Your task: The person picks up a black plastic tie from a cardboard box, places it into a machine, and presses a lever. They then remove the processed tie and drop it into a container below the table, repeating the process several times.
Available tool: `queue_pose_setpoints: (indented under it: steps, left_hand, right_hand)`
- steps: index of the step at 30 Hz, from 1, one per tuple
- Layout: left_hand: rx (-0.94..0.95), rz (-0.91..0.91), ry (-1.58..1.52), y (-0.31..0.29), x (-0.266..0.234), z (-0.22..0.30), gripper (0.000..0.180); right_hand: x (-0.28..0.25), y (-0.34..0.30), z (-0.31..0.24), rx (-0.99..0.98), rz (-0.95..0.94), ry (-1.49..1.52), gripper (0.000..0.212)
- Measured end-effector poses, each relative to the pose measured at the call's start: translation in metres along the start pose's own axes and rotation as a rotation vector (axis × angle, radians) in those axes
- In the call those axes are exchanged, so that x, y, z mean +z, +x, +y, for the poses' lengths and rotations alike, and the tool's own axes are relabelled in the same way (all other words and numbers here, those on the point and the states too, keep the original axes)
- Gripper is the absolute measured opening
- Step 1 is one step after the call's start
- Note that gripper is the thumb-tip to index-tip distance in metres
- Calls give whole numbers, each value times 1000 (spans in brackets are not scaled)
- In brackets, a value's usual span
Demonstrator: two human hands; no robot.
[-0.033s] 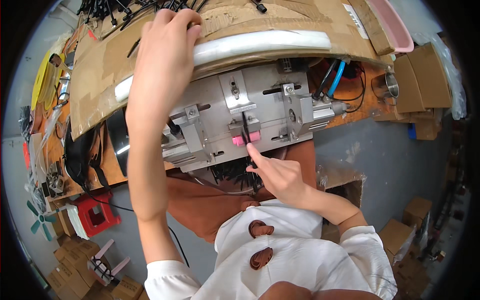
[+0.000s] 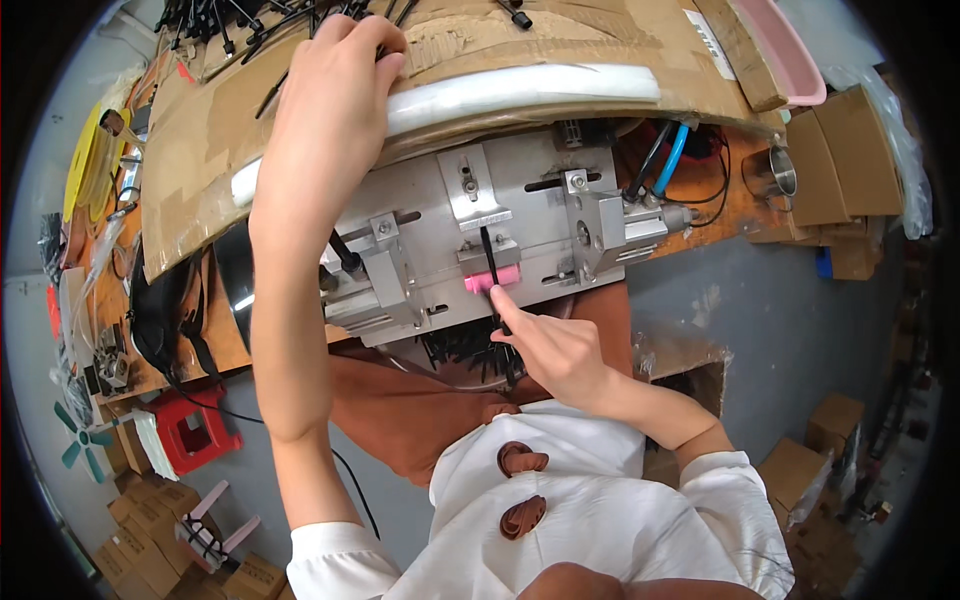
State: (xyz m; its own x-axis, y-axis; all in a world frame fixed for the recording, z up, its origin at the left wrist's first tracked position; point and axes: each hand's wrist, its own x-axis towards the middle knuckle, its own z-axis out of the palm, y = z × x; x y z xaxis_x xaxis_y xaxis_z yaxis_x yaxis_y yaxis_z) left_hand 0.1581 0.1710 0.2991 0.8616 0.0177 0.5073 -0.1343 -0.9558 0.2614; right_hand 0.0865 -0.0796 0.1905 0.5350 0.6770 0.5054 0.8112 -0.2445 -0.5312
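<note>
A: Largest item first. What is recorded for the work surface?

B: An orange bench (image 2: 745, 205) is seen, mostly covered by a sheet of brown cardboard (image 2: 200, 140). A white foam strip (image 2: 520, 88) is laid along the cardboard's near edge. A pink tray (image 2: 790, 60) is noted at the far right, and stacked cardboard boxes (image 2: 850, 170) beside it.

A: And the apparatus?

B: A grey metal fixture (image 2: 520, 215) is mounted at the bench's front edge, below the foam strip. Two clamp blocks are set on its plate, left and right, with a small pink block (image 2: 492, 279) between them at the lower edge.

A: Position of the work piece?

B: A thin black strip, probably a cable tie (image 2: 487, 250), is stood upright in the centre slot, just above the pink block and touching it. A bundle of similar black ties (image 2: 465, 350) is seen below the fixture.

A: Hands?

B: The left hand (image 2: 330, 110) is laid over the foam strip and cardboard edge, its fingers (image 2: 375, 40) curled down among loose black ties at the top; whether anything is gripped cannot be told. The right hand (image 2: 555, 350) is held just under the pink block, its fingers (image 2: 503, 322) pinched closed on the lower end of the cable tie.

A: Smaller items?

B: A metal cup (image 2: 772, 172) on the bench at right, a red stool (image 2: 190, 430) on the floor at left.
</note>
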Motion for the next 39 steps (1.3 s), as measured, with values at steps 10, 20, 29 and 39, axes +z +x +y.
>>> queue_pose_setpoints:
  steps: [10, 20, 29, 39]
  left_hand:
    - [-107, 146, -97, -82, -10, 82, 48]
    - [-134, -206, 71, -170, 44, 136, 67]
    - [-113, -239, 24, -167, 32, 123, 67]
    - [90, 122, 154, 11, -1, -25, 27]
  right_hand:
    - [-66, 95, 27, -137, 210, -367, 51]
    - [-118, 215, 41, 67, -157, -72, 14]
    - [-95, 74, 12, 155, 160, 300, 25]
    - [-5, 3, 1, 3, -58, -60, 61]
